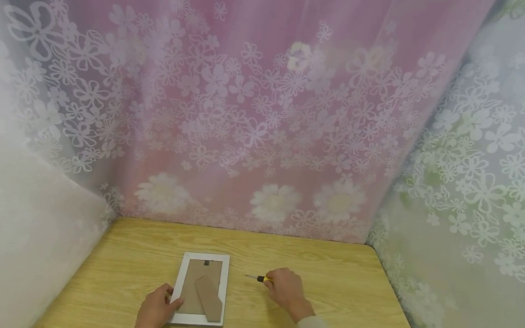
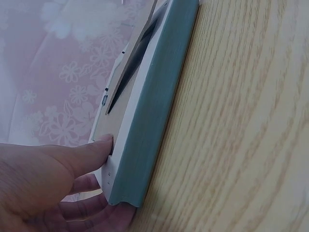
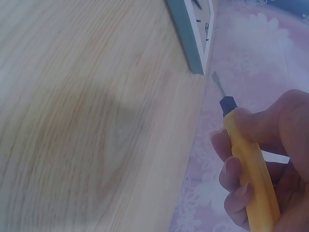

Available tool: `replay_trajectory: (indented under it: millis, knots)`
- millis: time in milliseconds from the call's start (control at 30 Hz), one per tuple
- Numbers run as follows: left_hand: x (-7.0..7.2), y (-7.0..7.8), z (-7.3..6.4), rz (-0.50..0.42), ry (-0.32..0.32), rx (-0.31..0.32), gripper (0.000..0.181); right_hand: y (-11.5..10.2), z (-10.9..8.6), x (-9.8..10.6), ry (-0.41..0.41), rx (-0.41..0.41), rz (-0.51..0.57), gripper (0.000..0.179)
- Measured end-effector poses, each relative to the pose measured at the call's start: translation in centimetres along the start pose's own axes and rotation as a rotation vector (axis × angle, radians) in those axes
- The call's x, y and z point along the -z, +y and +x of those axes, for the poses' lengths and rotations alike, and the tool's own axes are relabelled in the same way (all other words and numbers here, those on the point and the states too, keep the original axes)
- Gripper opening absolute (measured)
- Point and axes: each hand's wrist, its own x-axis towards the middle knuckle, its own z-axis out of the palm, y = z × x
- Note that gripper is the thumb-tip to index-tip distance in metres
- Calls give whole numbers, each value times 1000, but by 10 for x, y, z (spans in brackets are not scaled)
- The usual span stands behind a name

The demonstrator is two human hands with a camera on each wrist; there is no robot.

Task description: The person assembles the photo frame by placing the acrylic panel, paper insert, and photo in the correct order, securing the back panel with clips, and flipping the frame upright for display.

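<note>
Here, at lower centre, left fingers [image 2: 86, 209] pinch a white rectangular picture frame [image 1: 224, 286], brown backing [image 1: 191, 293] still fitted, while right fingers [image 3: 231, 170] clamp a yellow-handled screwdriver [image 3: 247, 157] clear of it.

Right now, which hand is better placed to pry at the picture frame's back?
Likely the right hand: it holds a flathead screwdriver, tip toward the picture frame, which the left hand grips.

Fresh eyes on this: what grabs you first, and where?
Probably the pink floral curtain, filling much of the head view beyond the wooden table. Then the picture frame, back side up, with the left hand gripping it near its lower left corner. To its right, the right hand holds a yellow-handled screwdriver.
</note>
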Motion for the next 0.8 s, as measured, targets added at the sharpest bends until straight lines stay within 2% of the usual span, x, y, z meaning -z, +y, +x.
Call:
replay_trajectory:
  millis: [167,467,800]
  knots:
    - [0,1,-1,-4,-4,2,37,-10,5,-1,7,24,-15,28]
    - [1,0,-2,-23,11,-3,35,-23,14,-1,-3,44,-79,10]
    - [2,1,-2,-17,5,-7,36,-37,24,-9,-15,59,-115,12]
